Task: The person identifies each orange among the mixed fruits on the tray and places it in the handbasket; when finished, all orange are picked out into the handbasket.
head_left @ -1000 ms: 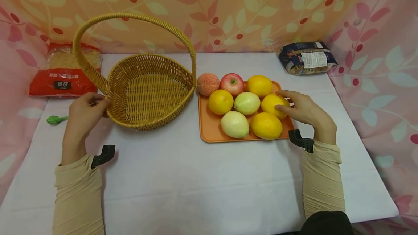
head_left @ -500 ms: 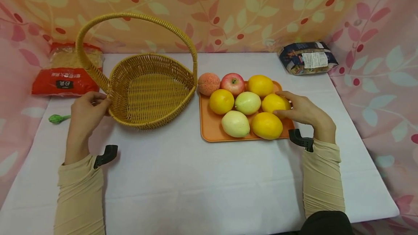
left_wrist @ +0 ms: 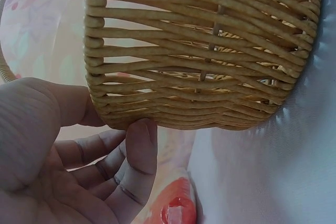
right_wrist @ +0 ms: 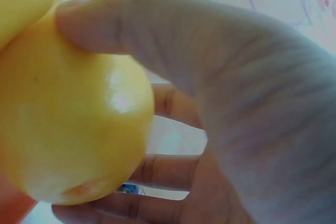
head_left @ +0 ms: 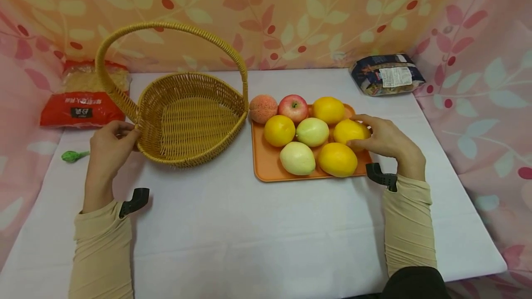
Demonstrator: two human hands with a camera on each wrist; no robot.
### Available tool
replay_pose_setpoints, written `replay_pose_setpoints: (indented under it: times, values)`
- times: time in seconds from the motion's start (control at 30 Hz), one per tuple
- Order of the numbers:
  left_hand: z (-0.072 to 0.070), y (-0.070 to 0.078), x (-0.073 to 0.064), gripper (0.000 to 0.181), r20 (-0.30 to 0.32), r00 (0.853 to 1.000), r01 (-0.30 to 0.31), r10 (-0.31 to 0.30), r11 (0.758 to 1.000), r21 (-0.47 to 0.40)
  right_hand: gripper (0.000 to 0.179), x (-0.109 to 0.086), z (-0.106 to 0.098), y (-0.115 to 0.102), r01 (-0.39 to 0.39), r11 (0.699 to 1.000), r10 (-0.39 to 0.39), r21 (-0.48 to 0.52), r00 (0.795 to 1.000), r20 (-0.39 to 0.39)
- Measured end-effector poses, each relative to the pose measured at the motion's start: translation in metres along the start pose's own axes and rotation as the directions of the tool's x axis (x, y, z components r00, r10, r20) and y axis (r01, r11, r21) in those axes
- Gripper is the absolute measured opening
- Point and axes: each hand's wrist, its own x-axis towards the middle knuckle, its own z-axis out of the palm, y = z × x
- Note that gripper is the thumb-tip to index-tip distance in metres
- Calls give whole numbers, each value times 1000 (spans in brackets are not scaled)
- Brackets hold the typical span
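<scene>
At the left, my left hand (head_left: pixel 111 149) pinches the rim of a woven wicker basket (head_left: pixel 195 123) between thumb and fingers, close to where the tall handle joins. The wicker side (left_wrist: pixel 199 51) fills much of the left wrist view. My right hand (head_left: pixel 384 137) grips a smooth, rounded yellow fruit (head_left: pixel 350 132) at the right side of an orange tray (head_left: pixel 266 163). Its thumb (right_wrist: pixel 94 24) lies over the near side, the fingers behind and below. Around that fruit lie other yellow fruits (head_left: pixel 337 159), pale green fruits (head_left: pixel 297 158), a red apple (head_left: pixel 293 108) and a peach-like fruit (head_left: pixel 263 109).
A red and clear bag (head_left: pixel 85 100) lies behind my left hand, with a small green item (head_left: pixel 74 156) nearer. At the back right rests a dark blue package (head_left: pixel 386 75). Floral cloth (head_left: pixel 282 17) hangs around the white table (head_left: pixel 249 230).
The head view has shifted slightly. Both hands keep their holds, and the basket, tray and fruits show no clear movement on the table.
</scene>
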Motion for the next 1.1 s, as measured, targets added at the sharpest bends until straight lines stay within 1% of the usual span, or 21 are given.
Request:
replay_pose_setpoints:
  times: [0.1, 0.2, 0.3, 0.37, 0.47, 0.57, 0.67, 0.73, 0.83, 0.93, 1.03, 1.1]
  values:
    - [0, 0, -1, 47, 0, 1000, 10, -10, 1000, -1, 78, -2, -3, -2, -3, 1000, 3, 4, 999, -39]
    - [0, 0, -1, 48, 2, 1000, 17, -17, 1000, -1, 74, -4, -6, -5, 13, 1000, -13, -5, 994, -105]
    - [0, 0, -1, 47, 2, 1000, 21, -21, 1000, 1, 71, -6, -7, -8, 45, 999, -47, -12, 982, -185]
    - [0, -1, -1, 47, 0, 1000, 20, -20, 1000, 1, 69, -7, -6, -10, 78, 997, -79, -15, 966, -247]
    - [0, -1, -1, 45, -4, 1000, 12, -12, 1000, -7, 66, -8, -5, -14, 118, 993, -118, -19, 934, -338]
    - [1, -1, -1, 45, -5, 1000, 8, -9, 1000, -10, 65, -10, -4, -19, 161, 987, -158, -28, 892, -423]
    - [2, -1, 0, 45, -8, 1000, 8, -8, 1000, 0, 66, -12, -4, -26, 215, 976, -202, -30, 848, -489]
    - [2, -1, 0, 46, -8, 1000, 10, -10, 1000, 9, 66, -13, -4, -31, 243, 970, -222, -29, 824, -521]
    - [2, 0, 1, 46, -8, 1000, 10, -10, 1000, 21, 67, -15, -4, -39, 277, 960, -250, -36, 795, -553]
    - [2, 0, 2, 47, -1, 1000, 12, -12, 999, 31, 69, -15, -6, -47, 328, 942, -307, -69, 765, -567]
    - [1, 1, 2, 47, 3, 1000, 14, -14, 999, 39, 71, -14, -9, -55, 385, 915, -383, -121, 731, -564]
    - [0, 1, 2, 47, 5, 1000, 15, -16, 999, 40, 72, -12, -11, -63, 424, 891, -439, -164, 709, -552]
